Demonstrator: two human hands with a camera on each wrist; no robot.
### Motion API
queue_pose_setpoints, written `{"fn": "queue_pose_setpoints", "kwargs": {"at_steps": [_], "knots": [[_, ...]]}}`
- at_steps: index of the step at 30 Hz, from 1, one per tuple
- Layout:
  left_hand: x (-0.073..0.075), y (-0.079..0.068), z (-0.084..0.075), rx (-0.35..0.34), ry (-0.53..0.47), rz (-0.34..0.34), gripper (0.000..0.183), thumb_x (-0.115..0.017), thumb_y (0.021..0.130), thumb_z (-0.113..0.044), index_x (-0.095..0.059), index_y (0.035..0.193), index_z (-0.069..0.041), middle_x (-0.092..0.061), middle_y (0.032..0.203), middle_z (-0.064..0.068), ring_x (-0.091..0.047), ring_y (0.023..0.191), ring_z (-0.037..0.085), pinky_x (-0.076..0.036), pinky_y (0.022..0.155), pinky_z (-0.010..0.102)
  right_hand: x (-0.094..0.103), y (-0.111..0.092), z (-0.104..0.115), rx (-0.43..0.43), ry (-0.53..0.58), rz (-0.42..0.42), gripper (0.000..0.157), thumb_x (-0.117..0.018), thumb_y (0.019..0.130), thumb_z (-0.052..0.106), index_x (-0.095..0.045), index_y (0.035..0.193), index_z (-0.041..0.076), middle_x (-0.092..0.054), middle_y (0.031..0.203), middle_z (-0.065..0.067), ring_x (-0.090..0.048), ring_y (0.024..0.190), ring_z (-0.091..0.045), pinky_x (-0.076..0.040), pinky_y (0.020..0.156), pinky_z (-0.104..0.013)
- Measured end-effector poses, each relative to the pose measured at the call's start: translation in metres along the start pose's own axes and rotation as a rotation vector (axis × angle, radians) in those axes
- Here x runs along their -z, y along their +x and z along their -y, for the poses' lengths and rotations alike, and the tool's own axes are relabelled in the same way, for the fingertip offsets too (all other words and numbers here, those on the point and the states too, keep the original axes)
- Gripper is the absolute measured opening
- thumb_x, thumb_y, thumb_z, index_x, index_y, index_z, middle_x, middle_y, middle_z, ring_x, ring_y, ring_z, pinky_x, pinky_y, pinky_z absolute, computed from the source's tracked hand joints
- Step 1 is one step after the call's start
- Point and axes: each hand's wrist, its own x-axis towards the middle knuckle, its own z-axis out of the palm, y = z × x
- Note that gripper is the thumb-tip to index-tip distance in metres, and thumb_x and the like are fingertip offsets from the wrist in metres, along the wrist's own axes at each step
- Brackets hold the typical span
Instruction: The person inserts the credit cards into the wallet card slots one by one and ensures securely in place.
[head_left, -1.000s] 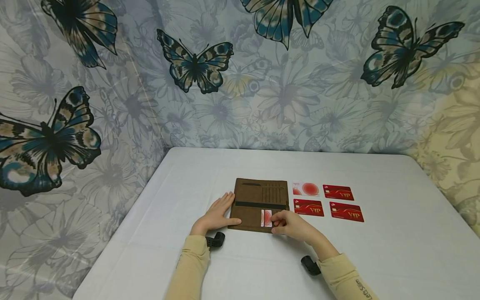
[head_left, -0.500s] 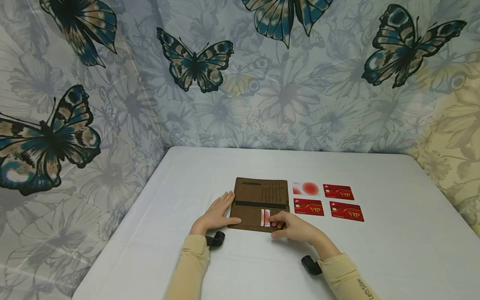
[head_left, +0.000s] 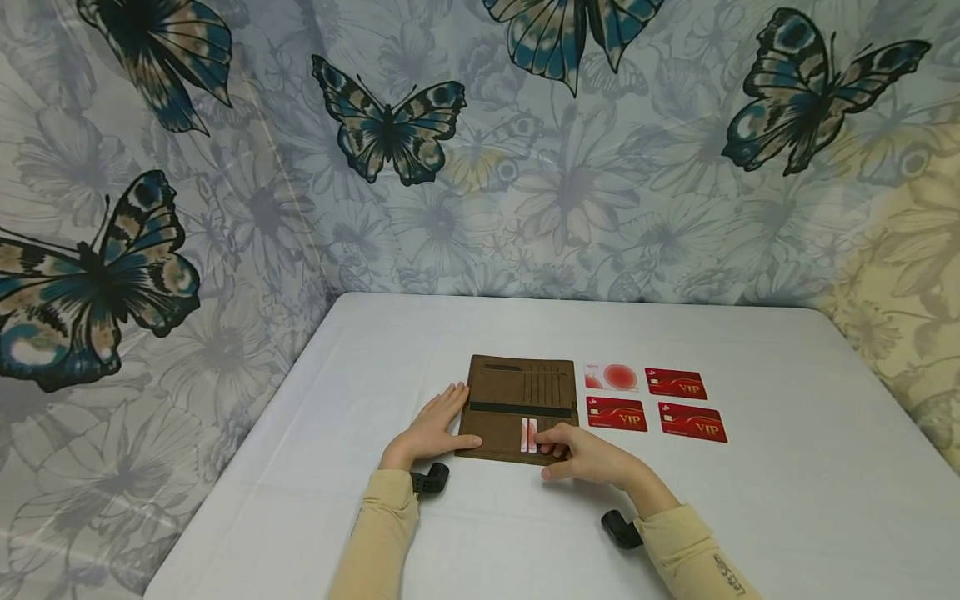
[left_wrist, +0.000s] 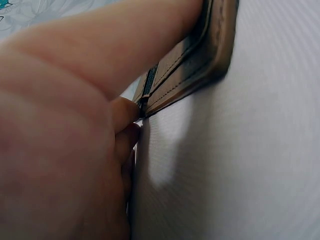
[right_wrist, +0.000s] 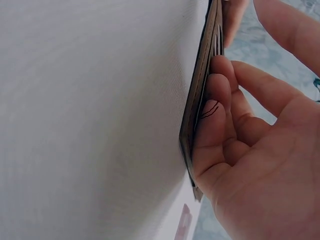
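Note:
An opened brown wallet (head_left: 517, 387) lies flat on the white table in the head view. A red-and-white card (head_left: 528, 435) shows in its near half, partly covered by a brown strip. My right hand (head_left: 588, 452) touches the card's right side with a fingertip, its other fingers bent over the wallet. In the right wrist view, the thumb (right_wrist: 295, 32) stands apart from the fingers (right_wrist: 212, 122), which rest on the wallet. My left hand (head_left: 431, 429) lies spread at the wallet's left edge, thumb on the near corner.
Right of the wallet lie a white card with a red circle (head_left: 611, 377) and three red VIP cards, one at the far right (head_left: 676, 383), one nearest the wallet (head_left: 617, 413) and one in front (head_left: 692, 422). A butterfly-patterned wall covering (head_left: 585, 208) stands behind the table.
The card has slid a little left, so less of it shows. My right thumb has parted from the fingers, and the index fingertip has moved left. The left hand stays put.

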Motion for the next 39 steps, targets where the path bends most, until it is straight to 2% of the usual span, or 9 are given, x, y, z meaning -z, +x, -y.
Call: {"fn": "queue_pose_setpoints", "kwargs": {"at_steps": [10, 23, 39], "knots": [[-0.0006, 0.0017, -0.0006, -0.002, 0.007, 0.008, 0.091, -0.062, 0.085, -0.047, -0.013, 0.148, -0.003, -0.008, 0.153, 0.012, -0.002, 0.139, 0.024, -0.001, 0.111, 0.042, 0.0014, 0.0006, -0.0019, -0.014, -0.015, 0.032, 0.055, -0.074, 0.078, 0.015, -0.054, 0.125, -0.006, -0.052, 0.1, -0.003, -0.046, 0.091, -0.023, -0.043, 0.075, -0.034], [-0.0001, 0.0041, -0.0013, -0.008, 0.012, 0.013, 0.091, -0.062, 0.086, -0.047, -0.012, 0.148, -0.002, -0.008, 0.153, 0.014, -0.002, 0.139, 0.025, -0.001, 0.111, 0.042, -0.0005, -0.0006, -0.0046, -0.031, -0.035, 0.033, 0.06, -0.075, 0.078, 0.019, -0.052, 0.129, -0.004, -0.049, 0.1, -0.001, -0.044, 0.094, -0.022, -0.043, 0.077, -0.038], [-0.0026, 0.0019, 0.0046, -0.016, 0.0, -0.011, 0.094, -0.061, 0.083, -0.051, -0.013, 0.148, -0.002, -0.008, 0.153, 0.014, -0.003, 0.139, 0.025, -0.003, 0.111, 0.043, -0.0013, -0.0011, -0.0034, -0.015, -0.066, 0.003, 0.053, -0.072, 0.082, 0.022, -0.056, 0.126, -0.002, -0.053, 0.098, -0.001, -0.047, 0.093, -0.021, -0.044, 0.073, -0.033]]}}
